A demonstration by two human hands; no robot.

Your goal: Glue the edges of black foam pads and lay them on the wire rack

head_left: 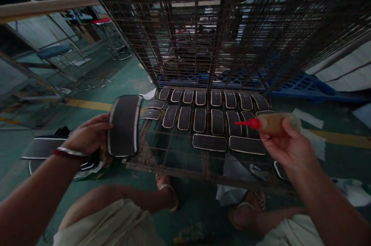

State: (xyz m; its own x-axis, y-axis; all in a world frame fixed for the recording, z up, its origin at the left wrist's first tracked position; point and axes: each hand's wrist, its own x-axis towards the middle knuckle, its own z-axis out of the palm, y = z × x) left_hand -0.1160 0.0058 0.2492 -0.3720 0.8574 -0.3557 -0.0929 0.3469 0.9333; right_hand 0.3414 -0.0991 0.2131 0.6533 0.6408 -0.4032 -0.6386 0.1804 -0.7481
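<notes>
A seated person's left hand (87,134) grips a dark padded piece (124,125) with a pale border, fingers (100,124) curled against its left edge and holding it upright just off the near left corner of a wire rack shelf (174,163). The right hand (285,145) is raised over the shelf's right side, its fingers wrapped around a small translucent glue bottle (274,122) whose red nozzle (246,123) points left, level with the shelf. On the mesh lie rows of similar dark pieces (199,118) with light outlines: a line of them along the far edge, a second line in the middle, and two longer ones set crosswise nearer the front edge. The near left part of the shelf shows bare mesh. Behind it rises a tall stack of wire racks (220,26), tilted away into the gloom. More dark pieces rest on a low stand (40,148) beyond the left wrist, which wears bangles (68,152). Below the shelf, the person's sandalled feet (168,192) rest on a green floor (121,80) crossed by a yellow line (87,104), with scraps of white paper (308,118) scattered to the right.
</notes>
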